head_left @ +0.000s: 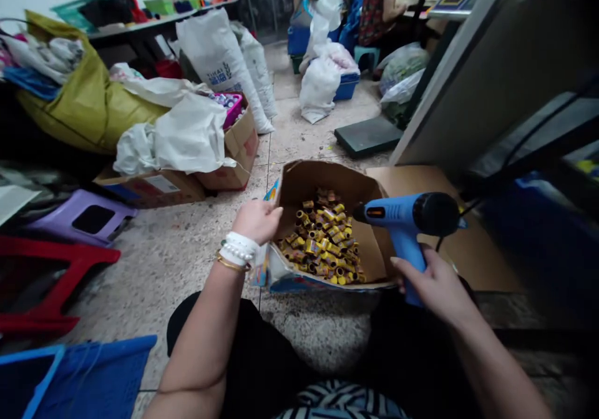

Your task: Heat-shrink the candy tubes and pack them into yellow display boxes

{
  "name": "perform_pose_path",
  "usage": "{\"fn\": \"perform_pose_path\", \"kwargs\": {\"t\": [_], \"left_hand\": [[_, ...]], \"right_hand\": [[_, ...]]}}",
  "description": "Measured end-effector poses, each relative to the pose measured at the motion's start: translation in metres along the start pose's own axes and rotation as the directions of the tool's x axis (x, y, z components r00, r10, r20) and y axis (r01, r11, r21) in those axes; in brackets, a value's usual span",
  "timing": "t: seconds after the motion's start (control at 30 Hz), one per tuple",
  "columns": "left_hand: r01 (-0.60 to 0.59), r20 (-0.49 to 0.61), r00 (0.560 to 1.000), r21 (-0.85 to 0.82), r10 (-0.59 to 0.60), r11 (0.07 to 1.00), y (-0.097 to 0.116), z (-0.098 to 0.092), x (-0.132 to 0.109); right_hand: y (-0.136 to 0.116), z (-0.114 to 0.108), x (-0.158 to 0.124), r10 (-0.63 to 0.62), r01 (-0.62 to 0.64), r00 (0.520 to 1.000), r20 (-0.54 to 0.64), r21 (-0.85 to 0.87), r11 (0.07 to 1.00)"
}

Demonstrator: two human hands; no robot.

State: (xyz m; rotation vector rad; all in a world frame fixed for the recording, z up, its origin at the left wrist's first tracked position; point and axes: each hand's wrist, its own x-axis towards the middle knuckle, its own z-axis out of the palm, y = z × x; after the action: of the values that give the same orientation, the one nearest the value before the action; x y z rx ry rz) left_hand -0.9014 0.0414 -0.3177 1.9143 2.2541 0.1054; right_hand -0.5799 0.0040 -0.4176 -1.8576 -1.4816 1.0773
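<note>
My right hand (433, 281) is wrapped round the handle of a blue heat gun (397, 213), whose dark nozzle points left over an open cardboard box (379, 260). Inside the box lies a heap of small yellow and brown cylinders (327, 238), some showing open ends. My left hand (257, 222), with white and gold bracelets at the wrist, grips the box's left wall, fingers curled over the edge. The box sits on the floor in front of my knees. A black cord runs from the back of the heat gun to the right.
A flat cardboard sheet (463, 244) lies right of the box. Left stand a purple stool (93, 216), a red stool (51, 281) and a blue crate (98, 375). Ahead are white sacks (210, 50) and a platform scale (367, 135). A person (374, 7) sits at the back.
</note>
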Motion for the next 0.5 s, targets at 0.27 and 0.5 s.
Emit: {"fn": "perform_pose_path", "kwargs": {"t": [0.27,0.5], "left_hand": [[0.105,-0.086,0.987,-0.284,-0.134,0.953,-0.066,0.039,0.009],[0.140,-0.111,0.976,-0.340,-0.188,0.930,-0.098,0.063,0.007]], "right_hand": [[-0.025,0.042,0.040,-0.023,0.050,0.989,0.148,-0.181,0.982],[-0.028,0.065,0.042,0.042,0.155,0.927,0.373,-0.483,0.862]]}}
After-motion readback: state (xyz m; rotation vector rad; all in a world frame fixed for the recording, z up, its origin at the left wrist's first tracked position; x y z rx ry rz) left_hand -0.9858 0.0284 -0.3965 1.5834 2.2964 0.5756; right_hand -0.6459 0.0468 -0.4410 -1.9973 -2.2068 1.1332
